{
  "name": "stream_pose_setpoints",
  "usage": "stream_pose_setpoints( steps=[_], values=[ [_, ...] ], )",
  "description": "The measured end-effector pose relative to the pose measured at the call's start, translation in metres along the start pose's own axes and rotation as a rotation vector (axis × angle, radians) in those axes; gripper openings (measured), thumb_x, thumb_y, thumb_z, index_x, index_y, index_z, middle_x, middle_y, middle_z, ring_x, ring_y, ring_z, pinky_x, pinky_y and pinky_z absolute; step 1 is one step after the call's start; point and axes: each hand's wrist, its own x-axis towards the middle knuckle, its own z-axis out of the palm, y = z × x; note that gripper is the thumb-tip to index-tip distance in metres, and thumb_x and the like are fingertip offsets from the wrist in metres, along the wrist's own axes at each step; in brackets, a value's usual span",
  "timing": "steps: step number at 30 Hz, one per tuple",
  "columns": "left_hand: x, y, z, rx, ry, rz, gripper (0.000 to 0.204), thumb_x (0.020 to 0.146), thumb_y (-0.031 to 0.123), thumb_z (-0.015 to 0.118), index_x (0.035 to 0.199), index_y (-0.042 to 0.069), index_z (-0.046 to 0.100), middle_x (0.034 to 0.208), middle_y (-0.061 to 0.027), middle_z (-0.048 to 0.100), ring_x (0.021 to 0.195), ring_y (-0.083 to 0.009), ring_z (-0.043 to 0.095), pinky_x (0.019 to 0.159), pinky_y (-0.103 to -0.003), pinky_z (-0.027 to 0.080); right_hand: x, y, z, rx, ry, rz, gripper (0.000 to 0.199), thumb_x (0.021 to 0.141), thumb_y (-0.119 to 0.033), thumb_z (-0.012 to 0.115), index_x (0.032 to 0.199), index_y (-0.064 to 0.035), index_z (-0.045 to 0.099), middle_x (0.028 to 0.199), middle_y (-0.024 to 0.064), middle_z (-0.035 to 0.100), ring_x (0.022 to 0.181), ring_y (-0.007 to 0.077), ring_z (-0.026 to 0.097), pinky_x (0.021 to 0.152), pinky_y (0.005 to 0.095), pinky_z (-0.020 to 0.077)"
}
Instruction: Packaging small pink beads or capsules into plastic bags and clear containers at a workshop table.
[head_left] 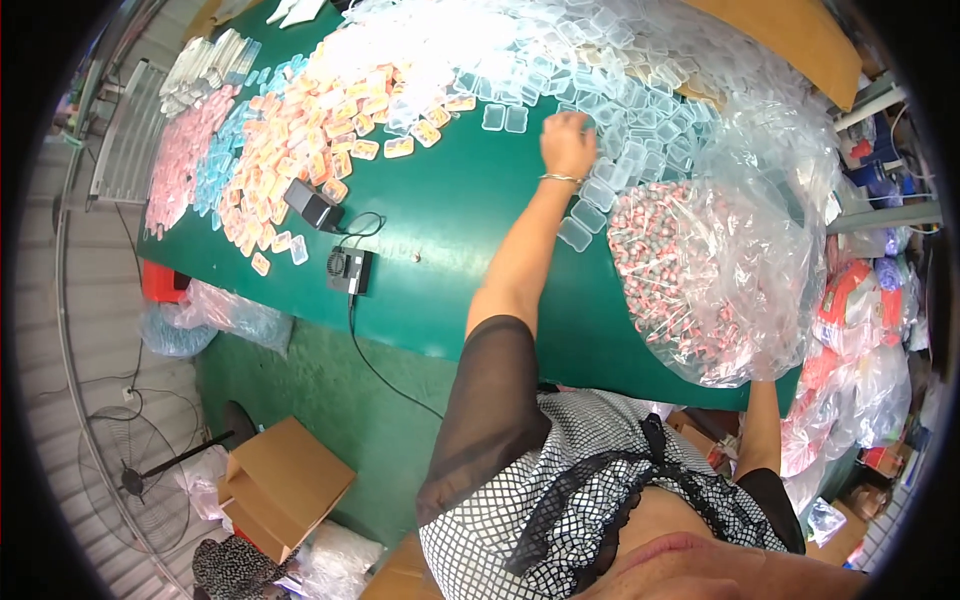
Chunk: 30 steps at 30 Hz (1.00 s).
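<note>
A green table [450, 230] runs diagonally from the upper left toward the lower right, and nearly everything lies along that line. Across its far edge spreads a broad heap of clear plastic boxes [560, 60], its long axis following the table from the top centre down toward the right. Beside it on the right sits a large clear plastic bag [740, 250] full of small red-and-white pieces, mouth rumpled and open upward. To the left lies a band of filled orange boxes [320, 120], then blue and pink ones [185, 160] further left. A black device [350, 270] with a cable rests near the table's near edge. The left hand [567, 145] reaches out along a straight arm into the clear boxes, fingers curled down among them; whether it grips one cannot be told. The right hand is hidden behind the bag.
</note>
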Motion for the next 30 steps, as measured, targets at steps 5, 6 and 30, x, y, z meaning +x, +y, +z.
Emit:
stream_pose_setpoints(
  steps=[5,6,30],
  values=[
    [0.017,-0.050,-0.080,0.620,0.223,-0.144,0.020,0.068,0.012,0.060,0.087,0.013,0.062,0.086,-0.0072,0.054,0.088,-0.0279,0.049,0.070,-0.044,0.034,-0.003,-0.008,-0.003,0.024,0.027,0.008,0.042,0.087,-0.018,0.053,0.124,-0.0010,0.045,0.125,0.0120,0.048,0.112,0.0211,0.048,0.089,0.0335,0.0430],
    [0.022,-0.068,-0.089,0.698,0.254,-0.125,0.019,0.069,0.014,0.059,0.087,0.013,0.063,0.086,-0.0076,0.053,0.089,-0.0280,0.049,0.074,-0.045,0.034,0.000,-0.006,-0.003,0.027,0.035,0.009,0.042,0.087,-0.018,0.053,0.124,-0.0010,0.045,0.125,0.0120,0.048,0.112,0.0211,0.048,0.089,0.0335,0.0430],
    [0.021,-0.107,-0.103,0.776,-0.098,0.059,0.012,0.074,0.015,0.053,0.071,0.009,0.063,0.076,-0.0077,0.060,0.078,-0.0224,0.058,0.069,-0.037,0.043,-0.010,-0.011,0.003,0.208,-0.129,0.067,0.041,0.087,-0.018,0.053,0.123,-0.0010,0.046,0.125,0.0122,0.048,0.112,0.0213,0.048,0.090,0.0337,0.0428]
  ],
)
